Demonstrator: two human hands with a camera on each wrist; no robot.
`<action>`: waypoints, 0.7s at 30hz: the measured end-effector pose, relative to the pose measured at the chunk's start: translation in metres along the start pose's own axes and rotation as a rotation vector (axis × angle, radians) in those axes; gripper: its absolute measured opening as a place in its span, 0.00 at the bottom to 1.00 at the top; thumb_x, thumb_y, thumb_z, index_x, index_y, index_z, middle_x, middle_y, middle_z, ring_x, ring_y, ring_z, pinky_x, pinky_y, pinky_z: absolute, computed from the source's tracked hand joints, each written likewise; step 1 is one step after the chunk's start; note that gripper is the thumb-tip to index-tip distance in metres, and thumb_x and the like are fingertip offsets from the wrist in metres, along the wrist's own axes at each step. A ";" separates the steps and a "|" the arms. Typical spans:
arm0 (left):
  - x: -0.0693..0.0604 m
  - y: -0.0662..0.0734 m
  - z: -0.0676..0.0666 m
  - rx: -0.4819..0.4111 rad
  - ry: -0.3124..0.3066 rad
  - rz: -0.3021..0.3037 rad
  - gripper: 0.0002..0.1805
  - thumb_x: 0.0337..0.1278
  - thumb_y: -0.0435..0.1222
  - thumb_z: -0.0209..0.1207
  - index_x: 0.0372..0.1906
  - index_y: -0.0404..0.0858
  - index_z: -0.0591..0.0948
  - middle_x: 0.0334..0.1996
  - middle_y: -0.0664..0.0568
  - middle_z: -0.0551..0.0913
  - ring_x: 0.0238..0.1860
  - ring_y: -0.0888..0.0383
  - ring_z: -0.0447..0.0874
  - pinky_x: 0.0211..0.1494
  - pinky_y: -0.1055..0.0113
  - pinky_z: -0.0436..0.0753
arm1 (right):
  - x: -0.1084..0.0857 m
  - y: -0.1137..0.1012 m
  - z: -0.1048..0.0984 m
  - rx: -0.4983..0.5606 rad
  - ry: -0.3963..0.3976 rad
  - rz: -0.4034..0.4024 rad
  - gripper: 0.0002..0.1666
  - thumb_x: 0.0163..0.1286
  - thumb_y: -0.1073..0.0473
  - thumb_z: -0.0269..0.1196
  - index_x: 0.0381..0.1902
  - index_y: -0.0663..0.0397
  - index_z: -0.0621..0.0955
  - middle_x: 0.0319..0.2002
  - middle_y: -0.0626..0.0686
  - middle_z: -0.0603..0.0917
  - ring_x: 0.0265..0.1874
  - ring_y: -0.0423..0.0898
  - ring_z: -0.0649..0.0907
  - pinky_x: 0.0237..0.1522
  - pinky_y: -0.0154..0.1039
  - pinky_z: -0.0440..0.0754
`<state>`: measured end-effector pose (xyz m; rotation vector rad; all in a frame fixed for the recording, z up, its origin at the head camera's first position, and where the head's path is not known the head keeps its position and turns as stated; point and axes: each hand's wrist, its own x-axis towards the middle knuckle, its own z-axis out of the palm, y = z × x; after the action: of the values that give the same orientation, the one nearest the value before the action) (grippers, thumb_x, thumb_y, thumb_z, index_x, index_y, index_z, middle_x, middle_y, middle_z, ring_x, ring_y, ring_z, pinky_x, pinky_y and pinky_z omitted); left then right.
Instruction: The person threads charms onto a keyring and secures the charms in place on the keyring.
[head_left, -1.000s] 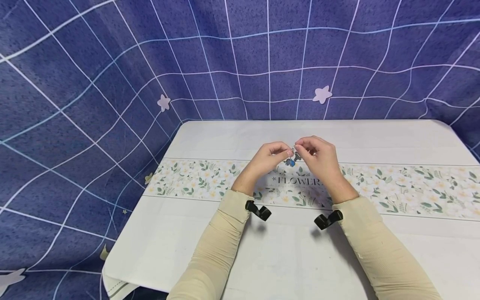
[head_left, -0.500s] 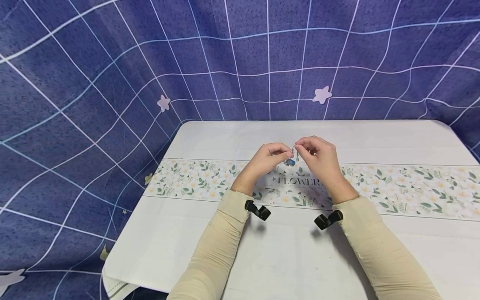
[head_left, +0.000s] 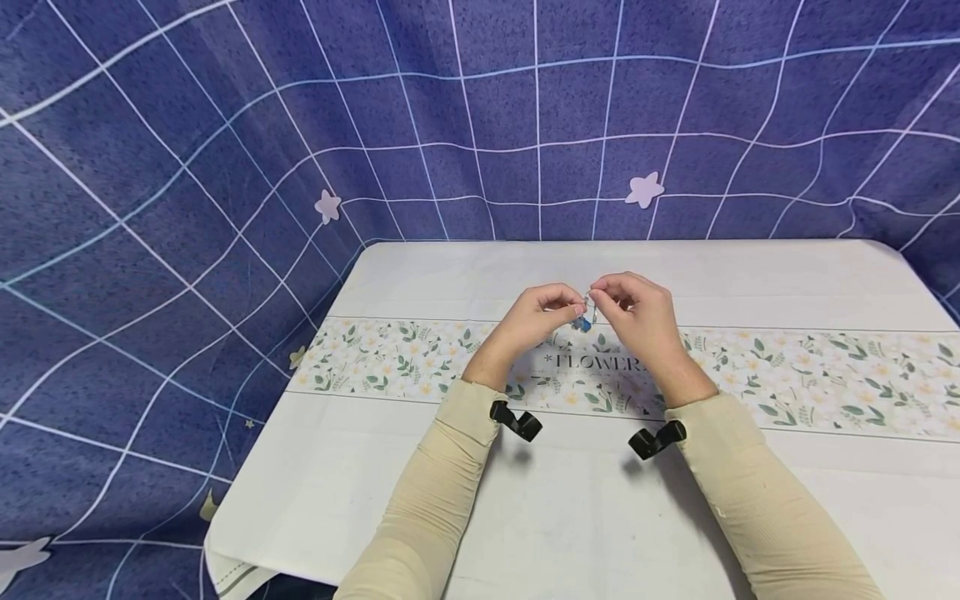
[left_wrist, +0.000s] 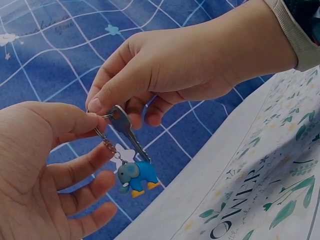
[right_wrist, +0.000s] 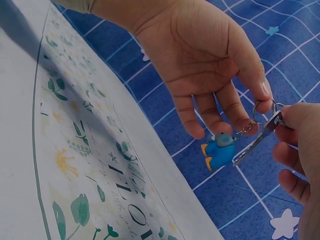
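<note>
Keyring [left_wrist: 106,116], metal, one: held in the air between two hands, over the far half of the table. Left hand [head_left: 542,310]: thumb and index finger pinch the ring, the other three fingers spread below, probably to stay clear of the dangling parts. Right hand [head_left: 637,312]: thumb and fingertips pinch the ring from the opposite side, likely so that one hand steadies while the other works the wire. Key [left_wrist: 127,129], metal: bow at the ring beside the right fingertips, blade hanging down at a slant; whether the wire passes fully through its hole, cannot tell. Chain [left_wrist: 110,147], short, below the left fingertips. Elephant charm [left_wrist: 142,172], blue body, grey head, yellow feet: hangs from the chain, next to the key blade, left free presumably because the grip is wanted on the ring alone. Sleeves [head_left: 442,467], beige, with a black mount [head_left: 517,421] at each wrist. Table cover [head_left: 337,458], white, with a floral band [head_left: 405,358] lettered beneath the hands. Curtain [head_left: 450,100], blue, gridded, behind.
</note>
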<state>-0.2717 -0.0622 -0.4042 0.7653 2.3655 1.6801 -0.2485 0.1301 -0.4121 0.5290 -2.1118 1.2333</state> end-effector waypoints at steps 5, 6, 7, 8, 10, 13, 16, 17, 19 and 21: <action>0.000 0.000 0.000 -0.006 0.000 0.013 0.08 0.70 0.36 0.61 0.45 0.35 0.85 0.39 0.49 0.86 0.41 0.59 0.80 0.44 0.68 0.78 | 0.000 0.000 0.000 -0.012 0.004 0.001 0.03 0.66 0.68 0.69 0.38 0.62 0.86 0.27 0.54 0.86 0.23 0.39 0.76 0.30 0.29 0.73; 0.000 0.000 0.000 -0.007 -0.001 0.013 0.09 0.70 0.36 0.62 0.45 0.35 0.85 0.39 0.49 0.86 0.41 0.59 0.80 0.44 0.68 0.78 | 0.000 0.000 0.000 -0.015 0.006 0.000 0.03 0.66 0.68 0.70 0.38 0.62 0.86 0.27 0.54 0.86 0.23 0.39 0.76 0.30 0.29 0.73; 0.000 0.000 0.000 -0.006 -0.002 0.013 0.09 0.70 0.36 0.62 0.45 0.34 0.85 0.39 0.49 0.86 0.41 0.59 0.80 0.45 0.67 0.78 | 0.000 0.001 0.000 -0.018 0.008 0.000 0.03 0.66 0.68 0.70 0.38 0.61 0.86 0.27 0.54 0.86 0.23 0.39 0.76 0.30 0.29 0.73; 0.001 -0.001 0.000 -0.003 -0.002 0.012 0.09 0.70 0.36 0.61 0.45 0.35 0.85 0.39 0.49 0.86 0.42 0.59 0.80 0.45 0.67 0.79 | 0.000 0.001 0.000 -0.018 0.010 -0.001 0.03 0.66 0.68 0.70 0.38 0.61 0.86 0.27 0.54 0.86 0.23 0.38 0.76 0.31 0.29 0.72; 0.001 -0.001 0.001 -0.003 -0.005 0.006 0.09 0.70 0.36 0.61 0.45 0.34 0.85 0.40 0.49 0.86 0.43 0.59 0.81 0.47 0.67 0.79 | 0.000 0.001 0.000 -0.012 0.009 0.000 0.03 0.66 0.68 0.70 0.38 0.61 0.86 0.27 0.54 0.86 0.23 0.38 0.76 0.31 0.29 0.73; 0.002 0.000 0.002 -0.001 -0.011 -0.005 0.09 0.71 0.37 0.61 0.44 0.35 0.85 0.41 0.49 0.85 0.44 0.59 0.81 0.50 0.66 0.78 | 0.000 0.000 -0.001 -0.002 0.007 0.002 0.03 0.66 0.68 0.70 0.37 0.61 0.86 0.27 0.54 0.86 0.23 0.38 0.76 0.31 0.28 0.73; 0.002 0.001 0.002 0.003 -0.013 -0.009 0.09 0.72 0.38 0.60 0.43 0.35 0.84 0.42 0.49 0.85 0.45 0.59 0.81 0.51 0.66 0.78 | 0.000 0.000 -0.001 0.003 0.003 0.000 0.03 0.66 0.68 0.70 0.37 0.61 0.86 0.27 0.54 0.86 0.23 0.38 0.76 0.30 0.28 0.73; 0.002 0.001 0.003 0.005 -0.012 -0.008 0.09 0.72 0.38 0.60 0.43 0.35 0.84 0.42 0.49 0.85 0.45 0.59 0.80 0.51 0.66 0.78 | 0.000 0.000 -0.001 0.002 0.002 -0.002 0.03 0.66 0.68 0.70 0.37 0.61 0.86 0.27 0.54 0.86 0.23 0.38 0.76 0.30 0.28 0.74; 0.001 0.001 0.003 0.010 -0.010 -0.004 0.09 0.72 0.38 0.59 0.42 0.35 0.84 0.41 0.49 0.85 0.45 0.59 0.80 0.51 0.65 0.78 | 0.000 0.000 -0.001 0.001 0.002 -0.005 0.03 0.66 0.68 0.70 0.37 0.61 0.86 0.27 0.54 0.86 0.23 0.38 0.76 0.30 0.28 0.74; 0.001 0.001 0.003 0.016 -0.007 0.004 0.09 0.73 0.38 0.59 0.42 0.36 0.84 0.40 0.49 0.85 0.45 0.59 0.80 0.50 0.66 0.78 | 0.000 0.000 -0.001 0.002 0.004 -0.006 0.03 0.66 0.68 0.70 0.37 0.61 0.86 0.27 0.54 0.86 0.23 0.37 0.76 0.30 0.27 0.74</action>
<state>-0.2713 -0.0592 -0.4044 0.7783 2.3769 1.6599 -0.2484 0.1307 -0.4117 0.5332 -2.1047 1.2320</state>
